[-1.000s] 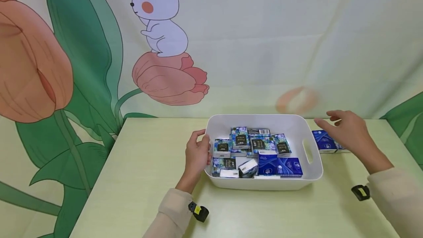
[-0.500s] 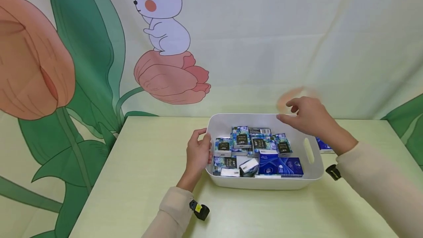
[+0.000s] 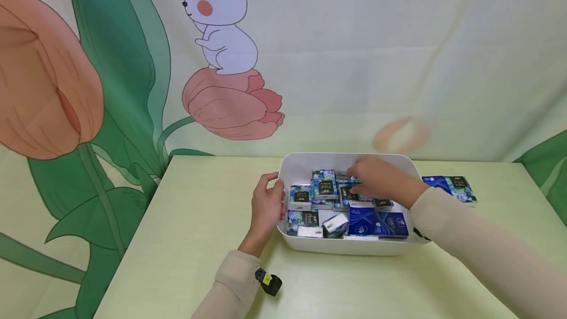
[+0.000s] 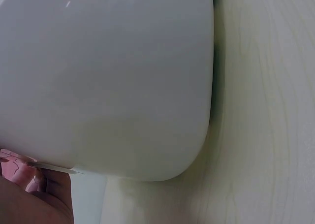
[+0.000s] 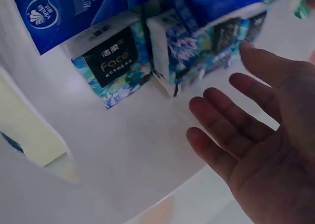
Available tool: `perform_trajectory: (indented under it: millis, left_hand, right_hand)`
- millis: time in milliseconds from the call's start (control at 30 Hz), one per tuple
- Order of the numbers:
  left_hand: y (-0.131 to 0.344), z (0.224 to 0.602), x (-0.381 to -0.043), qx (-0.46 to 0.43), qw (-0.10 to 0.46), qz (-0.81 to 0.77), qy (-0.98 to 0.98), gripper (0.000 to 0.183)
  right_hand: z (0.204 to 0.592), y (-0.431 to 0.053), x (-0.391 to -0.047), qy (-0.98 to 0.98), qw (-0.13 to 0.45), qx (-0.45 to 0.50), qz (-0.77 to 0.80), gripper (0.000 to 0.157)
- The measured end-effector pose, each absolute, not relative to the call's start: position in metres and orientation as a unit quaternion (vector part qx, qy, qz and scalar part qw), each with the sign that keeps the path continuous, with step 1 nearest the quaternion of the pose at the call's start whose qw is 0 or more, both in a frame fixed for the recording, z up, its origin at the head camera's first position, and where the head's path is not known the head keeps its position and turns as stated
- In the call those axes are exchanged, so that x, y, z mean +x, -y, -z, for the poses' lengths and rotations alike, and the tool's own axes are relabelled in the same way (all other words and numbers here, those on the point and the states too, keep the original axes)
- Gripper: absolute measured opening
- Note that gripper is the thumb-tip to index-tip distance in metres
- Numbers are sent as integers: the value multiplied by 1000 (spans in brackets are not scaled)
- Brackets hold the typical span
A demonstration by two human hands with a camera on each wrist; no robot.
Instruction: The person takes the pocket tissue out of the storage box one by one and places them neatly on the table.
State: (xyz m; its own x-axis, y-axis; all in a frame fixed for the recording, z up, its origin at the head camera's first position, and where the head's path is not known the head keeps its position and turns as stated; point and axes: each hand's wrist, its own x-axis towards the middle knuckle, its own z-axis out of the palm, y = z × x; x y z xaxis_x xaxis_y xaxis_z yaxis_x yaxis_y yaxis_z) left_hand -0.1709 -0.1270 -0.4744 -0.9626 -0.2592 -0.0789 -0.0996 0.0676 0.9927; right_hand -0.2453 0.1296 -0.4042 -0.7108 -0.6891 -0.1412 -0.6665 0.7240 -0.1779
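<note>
Fingers of the right hand are hanging spread inside the bin, pinching nothing; one pack is lying just below the thumb, its long axis running lengthwise. The left hand, farther off, is gripping the bin's side.

Tissue pkts in bin on tbl, other pkts R of bin, cloth behind.

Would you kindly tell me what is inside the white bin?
Inside the white bin are floral packs and blue packs, some stacked on others. The right hand covers part of them, and whatever lies directly beneath the upper packs is hidden.
</note>
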Motion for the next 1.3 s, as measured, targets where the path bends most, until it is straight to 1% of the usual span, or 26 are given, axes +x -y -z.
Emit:
perform_trajectory:
  millis: [67, 133, 300, 367, 467, 567, 633, 767, 867, 967, 1100, 1233, 1300]
  left_hand:
    - [127, 474, -171, 125, 63, 669, 730, 30]
    - [127, 475, -171, 129, 64, 668, 730, 30]
    - [127, 472, -170, 130, 63, 666, 732, 29]
    - [127, 472, -170, 130, 65, 663, 734, 29]
    - [127, 472, -170, 132, 68, 661, 736, 28]
    - [126, 471, -170, 131, 69, 660, 737, 29]
    - [126, 471, -170, 131, 68, 659, 738, 29]
    - [125, 470, -169, 130, 71, 660, 736, 29]
    - [125, 470, -170, 127, 74, 663, 734, 29]
    - [126, 472, -171, 126, 74, 660, 737, 29]
    - [126, 472, -171, 124, 73, 658, 739, 30]
    - [126, 472, -169, 121, 70, 658, 740, 30]
    - [126, 473, -169, 120, 68, 659, 739, 30]
  right_hand:
    - [409, -125, -246, -921, 94, -378, 35, 34]
    - [412, -121, -247, -919, 101, -381, 20, 37]
    - [414, -112, -244, -923, 147, -356, 3, 54]
    - [413, -111, -240, -927, 155, -342, -9, 58]
    - [415, -110, -235, -930, 145, -336, -37, 55]
    - [417, -110, -232, -928, 120, -347, -58, 47]
    - [417, -111, -232, -928, 118, -349, -52, 46]
    - [407, -115, -234, -932, 162, -325, -3, 55]
    - [392, -123, -236, -937, 171, -305, 13, 62]
    - [374, -137, -236, -941, 138, -308, 25, 65]
    - [350, -165, -233, -947, 89, -298, 82, 62]
    - [338, -201, -234, -959, 47, -253, 120, 62]
    - [337, -221, -235, -967, 27, -220, 127, 66]
